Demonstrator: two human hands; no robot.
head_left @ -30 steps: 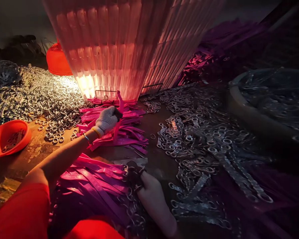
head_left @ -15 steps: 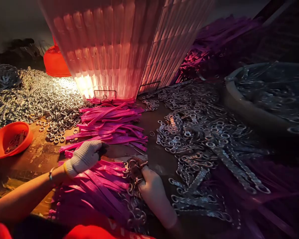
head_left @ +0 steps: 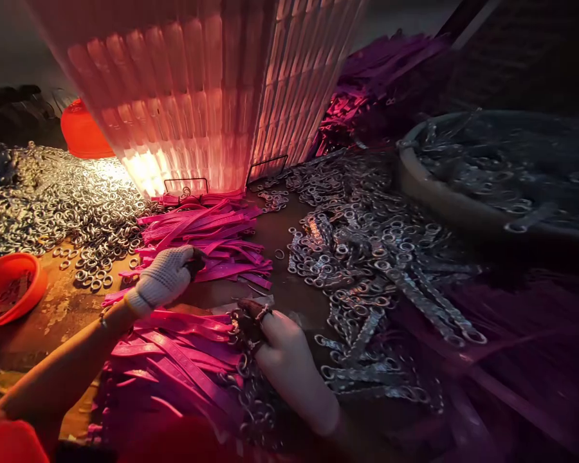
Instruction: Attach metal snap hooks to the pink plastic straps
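My left hand (head_left: 164, 278), in a white knitted glove with dark fingertips, is over the near side of the upper pile of pink straps (head_left: 207, 225). Its fingers are curled together; what they hold, if anything, is hidden. My right hand (head_left: 289, 360), gloved and dark at the fingertips, reaches to the ring-fitted ends of the lower bundle of pink straps (head_left: 174, 360). A small metal ring (head_left: 263, 313) shows at its closed fingers. More metal rings (head_left: 255, 411) hang at the strap ends below this hand.
A large heap of loose rings (head_left: 87, 212) lies left under a red lamp (head_left: 84, 128). An orange bowl (head_left: 33, 283) sits nearer. A ribbed translucent panel (head_left: 174, 116) stands behind. Ringed metal-looking strips (head_left: 367, 257) lie right, beside a wide tub (head_left: 444, 186).
The view has swung right, so the scene sits further left. My left hand has moved forward and rightward over the upper straps. My right hand stays by the ringed strap ends.
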